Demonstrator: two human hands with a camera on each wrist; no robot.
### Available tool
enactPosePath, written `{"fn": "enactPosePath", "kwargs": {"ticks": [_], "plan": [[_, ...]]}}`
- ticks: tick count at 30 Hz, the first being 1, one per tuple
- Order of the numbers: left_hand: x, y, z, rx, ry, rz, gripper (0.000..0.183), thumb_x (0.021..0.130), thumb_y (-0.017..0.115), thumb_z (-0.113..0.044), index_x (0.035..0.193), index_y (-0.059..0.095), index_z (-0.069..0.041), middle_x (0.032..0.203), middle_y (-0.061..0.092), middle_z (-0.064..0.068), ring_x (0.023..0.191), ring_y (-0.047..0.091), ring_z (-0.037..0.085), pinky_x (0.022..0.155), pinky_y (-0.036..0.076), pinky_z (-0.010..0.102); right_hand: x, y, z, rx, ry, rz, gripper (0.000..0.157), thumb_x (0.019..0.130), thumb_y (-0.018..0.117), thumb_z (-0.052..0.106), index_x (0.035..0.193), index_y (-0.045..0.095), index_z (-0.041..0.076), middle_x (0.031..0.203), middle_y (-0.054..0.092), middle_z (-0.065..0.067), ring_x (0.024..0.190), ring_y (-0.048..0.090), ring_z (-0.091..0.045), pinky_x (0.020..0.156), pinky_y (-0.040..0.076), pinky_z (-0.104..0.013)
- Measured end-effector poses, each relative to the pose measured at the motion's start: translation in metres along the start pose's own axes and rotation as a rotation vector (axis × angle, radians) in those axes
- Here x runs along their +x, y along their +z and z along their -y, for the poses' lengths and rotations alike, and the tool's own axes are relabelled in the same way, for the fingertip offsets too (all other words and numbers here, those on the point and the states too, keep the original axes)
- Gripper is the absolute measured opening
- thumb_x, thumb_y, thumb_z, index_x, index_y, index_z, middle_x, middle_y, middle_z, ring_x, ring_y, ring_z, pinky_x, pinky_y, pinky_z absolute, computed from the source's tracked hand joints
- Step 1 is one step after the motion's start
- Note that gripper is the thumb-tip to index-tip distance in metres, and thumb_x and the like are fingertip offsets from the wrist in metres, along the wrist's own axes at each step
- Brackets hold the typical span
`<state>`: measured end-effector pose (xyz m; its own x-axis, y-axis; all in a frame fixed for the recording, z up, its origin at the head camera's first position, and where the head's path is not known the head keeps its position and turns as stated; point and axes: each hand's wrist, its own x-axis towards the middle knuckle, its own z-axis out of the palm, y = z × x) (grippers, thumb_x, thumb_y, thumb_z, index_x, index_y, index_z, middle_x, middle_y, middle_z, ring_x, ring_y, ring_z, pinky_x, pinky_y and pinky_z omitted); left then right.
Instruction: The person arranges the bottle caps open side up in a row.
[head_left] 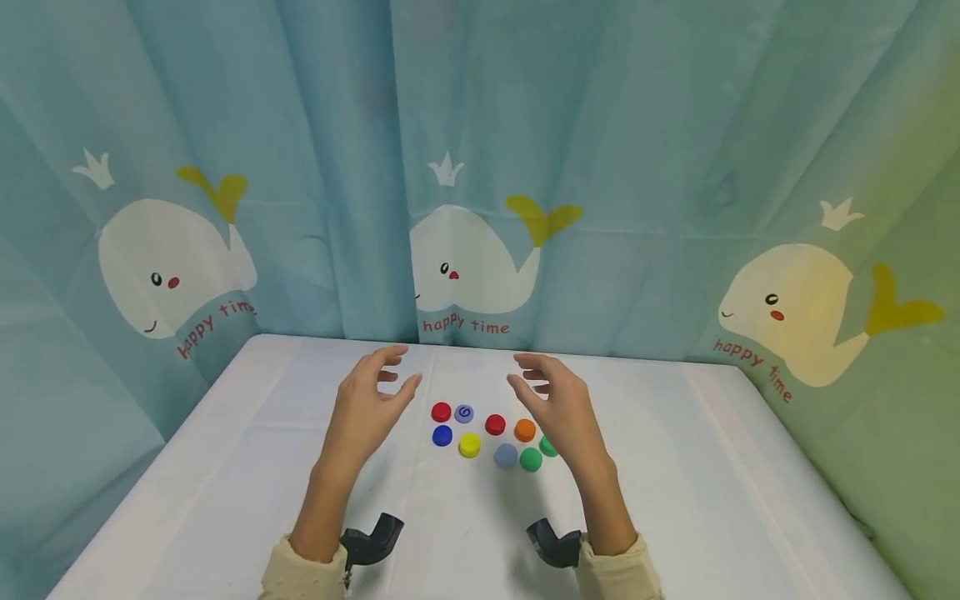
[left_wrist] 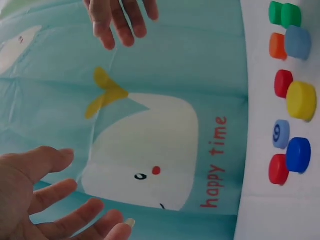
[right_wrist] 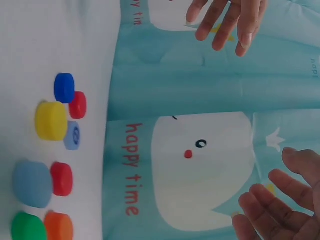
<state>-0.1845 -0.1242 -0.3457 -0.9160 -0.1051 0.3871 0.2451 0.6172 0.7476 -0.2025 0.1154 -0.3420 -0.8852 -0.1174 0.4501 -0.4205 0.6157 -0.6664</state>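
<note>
Both hands hover above a white table, fingers loosely bent and holding nothing. The left hand [head_left: 369, 406] is left of a group of bottle-cap-like discs, the right hand [head_left: 561, 408] over their right side. On the table lie a red disc [head_left: 441, 412], a light blue disc with a dark swirl [head_left: 464, 413], a blue disc [head_left: 442, 435] and a yellow disc [head_left: 469, 445]. Farther right are another red disc [head_left: 495, 425], an orange disc [head_left: 525, 430], a plain light blue disc [head_left: 506, 456] and two green discs, one [head_left: 531, 459] in front; the other is partly hidden by the right forearm.
The white table [head_left: 675, 467] ends at a teal curtain [head_left: 645, 125] printed with white whales, which hangs along the back and sides. A black curved piece sits at each wrist, the left one [head_left: 372, 542] and the right one [head_left: 553, 543], beside cream sleeves.
</note>
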Motion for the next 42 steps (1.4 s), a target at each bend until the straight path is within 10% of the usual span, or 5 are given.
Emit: {"fn": "enactPosePath", "kwargs": {"ticks": [27,42], "plan": [[0.003,0.046,0.036,-0.024,-0.173,0.155,0.03,0.087,0.068,-0.016,0.114,0.062,-0.003,0.104,0.064,0.016,0.088,0.063,0.028,0.072,0.055,0.036,-0.001,0.064,-0.015,0.084,0.083,0.252,0.023,0.088,0.067,0.018,0.109,0.066,0.006,0.099,0.066,-0.006,0.086,0.065,-0.02,0.071,0.054,-0.026],[0.001,0.052,0.049,0.145,-0.125,0.245,0.025,0.084,0.07,-0.01,0.109,0.067,-0.004,0.099,0.066,0.016,0.096,0.06,0.036,0.081,0.049,0.047,0.001,0.082,-0.026,-0.001,0.12,0.336,0.029,0.087,0.069,0.019,0.111,0.065,0.003,0.102,0.065,-0.011,0.081,0.06,-0.018,0.067,0.052,-0.022]]}}
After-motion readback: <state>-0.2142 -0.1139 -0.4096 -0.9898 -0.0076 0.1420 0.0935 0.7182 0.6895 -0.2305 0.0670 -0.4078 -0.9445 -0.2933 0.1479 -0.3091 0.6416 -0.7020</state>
